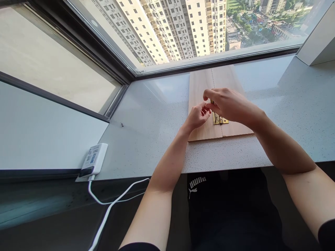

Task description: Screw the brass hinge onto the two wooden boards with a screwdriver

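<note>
Hinge (219, 120): brass, flat across the seam, partly hidden
Left board (200, 94): pale wood, lying flat, edge against the right board
Right board (227, 78): matching pale wood, lying flat

Brass hinge (220, 120) on smooth pale wood (199, 91), glossy speckled stone sill (154, 104)

left hand (198, 116), right hand (227, 104), brass hinge (220, 120) on wooden boards (199, 90)

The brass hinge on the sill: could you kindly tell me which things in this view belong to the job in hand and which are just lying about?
Job in hand: left hand, right hand, brass hinge, two pale wooden boards.

Lying about: white power bank, white cable, small dark speck, too small to identify.
</note>
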A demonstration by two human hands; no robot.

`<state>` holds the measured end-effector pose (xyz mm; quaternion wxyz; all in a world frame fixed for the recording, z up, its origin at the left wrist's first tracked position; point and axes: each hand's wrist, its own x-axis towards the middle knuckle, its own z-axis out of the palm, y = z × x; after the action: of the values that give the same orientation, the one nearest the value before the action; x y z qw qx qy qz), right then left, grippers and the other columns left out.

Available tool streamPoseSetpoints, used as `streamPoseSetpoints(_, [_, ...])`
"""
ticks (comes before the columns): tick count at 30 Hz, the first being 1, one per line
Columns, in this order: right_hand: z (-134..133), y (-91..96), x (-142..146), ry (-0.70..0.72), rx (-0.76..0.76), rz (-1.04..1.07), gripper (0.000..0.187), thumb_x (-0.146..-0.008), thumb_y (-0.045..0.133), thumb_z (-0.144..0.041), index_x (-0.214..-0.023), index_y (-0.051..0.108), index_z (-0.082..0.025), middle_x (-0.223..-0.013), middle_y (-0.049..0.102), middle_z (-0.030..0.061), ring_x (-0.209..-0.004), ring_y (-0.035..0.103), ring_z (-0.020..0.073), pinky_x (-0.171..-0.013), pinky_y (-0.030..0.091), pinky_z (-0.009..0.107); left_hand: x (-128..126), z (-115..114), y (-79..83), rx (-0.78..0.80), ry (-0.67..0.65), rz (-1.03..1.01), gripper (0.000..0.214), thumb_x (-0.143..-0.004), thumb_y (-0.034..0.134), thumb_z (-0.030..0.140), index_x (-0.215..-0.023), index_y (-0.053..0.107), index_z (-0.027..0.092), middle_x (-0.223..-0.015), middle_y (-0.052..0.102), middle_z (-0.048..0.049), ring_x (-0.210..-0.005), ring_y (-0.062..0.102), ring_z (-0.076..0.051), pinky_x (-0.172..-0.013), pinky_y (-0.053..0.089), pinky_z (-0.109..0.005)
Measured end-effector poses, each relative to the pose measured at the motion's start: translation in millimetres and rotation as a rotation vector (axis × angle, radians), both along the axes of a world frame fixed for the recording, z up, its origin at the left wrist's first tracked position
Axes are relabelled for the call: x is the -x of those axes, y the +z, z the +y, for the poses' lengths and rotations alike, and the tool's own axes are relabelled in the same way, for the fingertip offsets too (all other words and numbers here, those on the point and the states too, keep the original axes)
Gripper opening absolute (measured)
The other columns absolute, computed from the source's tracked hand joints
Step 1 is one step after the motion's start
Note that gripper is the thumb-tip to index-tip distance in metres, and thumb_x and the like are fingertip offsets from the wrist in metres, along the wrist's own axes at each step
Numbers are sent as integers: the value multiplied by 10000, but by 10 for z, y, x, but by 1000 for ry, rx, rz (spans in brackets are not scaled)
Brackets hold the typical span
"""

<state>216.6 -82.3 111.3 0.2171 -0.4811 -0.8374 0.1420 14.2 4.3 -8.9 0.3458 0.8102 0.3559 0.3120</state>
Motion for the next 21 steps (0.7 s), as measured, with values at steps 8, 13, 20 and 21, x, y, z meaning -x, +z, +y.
streamPoseSetpoints(8, [3, 7, -71, -10, -23, 29, 200, -1146, 577, -284, -1309, 678, -230, -1199, 753, 134, -939, 615, 266, -783, 446, 391, -8, 3, -9, 6, -19, 4, 142, -945, 704, 94, -1014, 672, 214, -920, 772, -36, -799, 704, -162, -739, 594, -297])
streamPoseSetpoints(13, [1, 6, -35, -94, -55, -33, 145, -1141, 619, -300, -1244, 683, -220, -1041, 729, 108, -831, 562, 239, -757, 407, 395, -10, 1, -20, 10, 10, 7, 118, -952, 716, 121, -1018, 687, 215, -917, 776, -48, -801, 709, -178, -734, 600, -312])
streamPoseSetpoints(20, [-66, 75, -27, 60, 53, -13, 270, -1043, 666, -158, -1301, 652, -236, -1162, 736, 111, -926, 607, 259, -813, 439, 403, -4, -13, -1, -13, -23, 14, 143, -930, 694, 102, -1020, 681, 211, -914, 760, -30, -804, 687, -165, -760, 596, -306])
streamPoseSetpoints(21, [-79, 87, -14, 65, 61, -20, 283, -1049, 652, -146, -1317, 655, -236, -1143, 740, 105, -916, 609, 255, -815, 437, 403, -4, -12, -1, -15, -23, 16, 143, -929, 692, 100, -1020, 679, 210, -914, 761, -31, -802, 684, -164, -758, 593, -305])
